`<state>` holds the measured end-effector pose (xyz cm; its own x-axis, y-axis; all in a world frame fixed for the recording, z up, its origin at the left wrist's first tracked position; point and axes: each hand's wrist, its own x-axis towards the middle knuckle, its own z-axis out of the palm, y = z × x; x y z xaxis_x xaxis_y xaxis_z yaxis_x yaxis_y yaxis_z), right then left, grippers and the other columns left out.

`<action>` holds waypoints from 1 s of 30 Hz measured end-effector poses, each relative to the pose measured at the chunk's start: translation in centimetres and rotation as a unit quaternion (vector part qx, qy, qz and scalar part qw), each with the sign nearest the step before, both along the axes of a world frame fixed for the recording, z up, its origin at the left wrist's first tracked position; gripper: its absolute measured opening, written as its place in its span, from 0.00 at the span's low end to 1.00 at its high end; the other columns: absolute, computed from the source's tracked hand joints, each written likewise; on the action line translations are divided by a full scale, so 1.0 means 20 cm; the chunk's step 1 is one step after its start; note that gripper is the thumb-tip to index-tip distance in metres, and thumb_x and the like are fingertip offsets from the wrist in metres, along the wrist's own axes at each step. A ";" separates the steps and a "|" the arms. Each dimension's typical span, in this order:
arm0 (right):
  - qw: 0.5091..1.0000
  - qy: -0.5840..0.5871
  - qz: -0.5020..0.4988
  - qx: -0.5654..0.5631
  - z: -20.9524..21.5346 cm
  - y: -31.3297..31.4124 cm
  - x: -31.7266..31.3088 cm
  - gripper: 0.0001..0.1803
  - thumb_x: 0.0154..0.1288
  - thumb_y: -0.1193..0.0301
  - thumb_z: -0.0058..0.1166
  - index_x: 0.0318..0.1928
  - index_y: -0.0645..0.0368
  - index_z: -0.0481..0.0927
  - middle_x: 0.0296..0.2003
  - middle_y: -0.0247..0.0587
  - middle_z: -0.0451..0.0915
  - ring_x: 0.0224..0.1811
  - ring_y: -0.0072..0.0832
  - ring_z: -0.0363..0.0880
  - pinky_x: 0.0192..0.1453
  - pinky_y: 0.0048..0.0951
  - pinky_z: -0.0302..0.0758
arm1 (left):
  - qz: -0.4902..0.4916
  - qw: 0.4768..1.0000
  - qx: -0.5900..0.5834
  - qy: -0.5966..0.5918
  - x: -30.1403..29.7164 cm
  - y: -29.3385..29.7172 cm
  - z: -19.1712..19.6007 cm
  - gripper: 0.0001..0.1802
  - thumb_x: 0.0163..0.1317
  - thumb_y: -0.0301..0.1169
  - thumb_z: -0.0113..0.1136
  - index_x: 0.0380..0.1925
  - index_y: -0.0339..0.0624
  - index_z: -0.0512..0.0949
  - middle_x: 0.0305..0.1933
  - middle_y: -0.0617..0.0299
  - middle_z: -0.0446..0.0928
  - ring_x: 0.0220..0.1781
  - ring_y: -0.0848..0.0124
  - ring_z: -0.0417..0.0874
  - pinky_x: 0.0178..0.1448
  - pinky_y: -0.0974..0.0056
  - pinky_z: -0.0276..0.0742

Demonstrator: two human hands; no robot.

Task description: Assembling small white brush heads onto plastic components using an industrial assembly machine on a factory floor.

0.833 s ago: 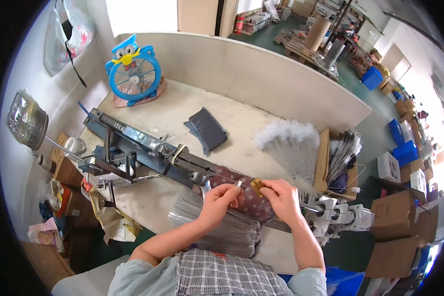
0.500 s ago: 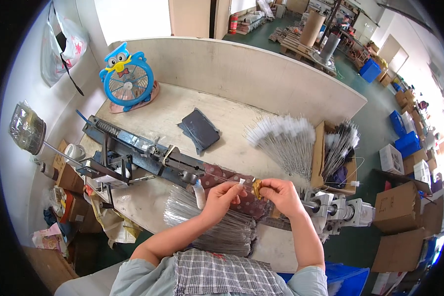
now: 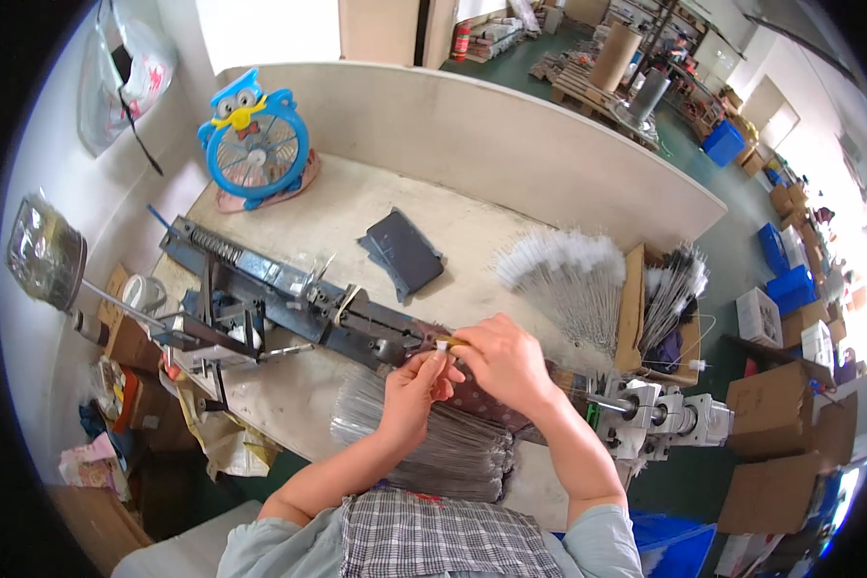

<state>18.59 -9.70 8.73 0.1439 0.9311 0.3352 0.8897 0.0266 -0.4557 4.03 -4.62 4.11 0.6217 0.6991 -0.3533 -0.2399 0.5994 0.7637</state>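
Head cam: long dark machine [image 3: 289, 308] runs 10 to 4 o'clock across my bench [image 3: 356, 217], w/ blue fan [image 3: 255, 140] at 11. Bundle of grey rods [image 3: 452, 448] lies at 6. My left hand [image 3: 416, 390] & right hand [image 3: 501, 361] meet at center, fingers pinched together on a small white-tipped piece [image 3: 442, 344].

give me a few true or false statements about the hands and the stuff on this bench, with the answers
1. Both hands, left hand and right hand, meet over the long dark machine. True.
2. The blue fan lies flat at the bench's near edge. False: it stands upright at the far left corner.
3. A fanned bundle of white-tipped wires lies right of the hands. True.
4. The dark flat pad is in the left hand. False: it lies on the bench beyond the machine, untouched.
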 end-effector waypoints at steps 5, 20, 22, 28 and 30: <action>0.993 0.096 -0.031 -0.053 0.03 0.00 -0.01 0.09 0.58 0.66 0.54 0.34 0.57 0.83 0.29 0.40 0.81 0.37 0.39 0.77 0.42 0.36 0.74 | -0.033 0.999 0.024 0.012 -0.03 0.02 0.00 0.14 0.69 0.39 0.50 0.37 0.39 0.77 0.29 0.61 0.79 0.26 0.80 0.74 0.32 0.75 0.69; 0.991 -0.031 -0.078 0.104 -0.02 -0.01 -0.17 0.16 0.44 0.68 0.65 0.38 0.56 0.82 0.37 0.32 0.80 0.45 0.32 0.74 0.50 0.35 0.66 | 0.063 0.990 -0.068 -0.107 0.01 -0.02 -0.05 0.15 0.70 0.42 0.44 0.39 0.43 0.73 0.38 0.61 0.78 0.42 0.71 0.80 0.50 0.64 0.74; 0.985 -0.056 -0.097 0.127 -0.01 -0.03 -0.14 0.15 0.44 0.69 0.64 0.37 0.54 0.83 0.36 0.30 0.79 0.44 0.31 0.74 0.49 0.35 0.66 | 0.070 0.991 -0.070 -0.093 0.03 -0.03 -0.01 0.11 0.68 0.37 0.48 0.38 0.42 0.73 0.38 0.61 0.78 0.42 0.72 0.80 0.48 0.65 0.74; 0.984 -0.068 -0.061 0.155 -0.04 -0.05 -0.11 0.13 0.43 0.69 0.65 0.35 0.48 0.85 0.35 0.27 0.79 0.44 0.30 0.74 0.50 0.35 0.66 | 0.104 0.989 -0.064 -0.082 0.04 -0.04 0.00 0.05 0.63 0.27 0.54 0.37 0.39 0.75 0.38 0.61 0.78 0.40 0.73 0.81 0.46 0.66 0.76; 0.984 -0.064 -0.061 0.154 -0.03 -0.07 -0.11 0.13 0.44 0.69 0.65 0.35 0.47 0.85 0.35 0.27 0.80 0.45 0.31 0.74 0.50 0.35 0.66 | 0.106 0.988 -0.064 -0.091 0.04 -0.04 -0.01 0.05 0.63 0.27 0.54 0.38 0.38 0.75 0.39 0.61 0.78 0.40 0.73 0.81 0.47 0.65 0.76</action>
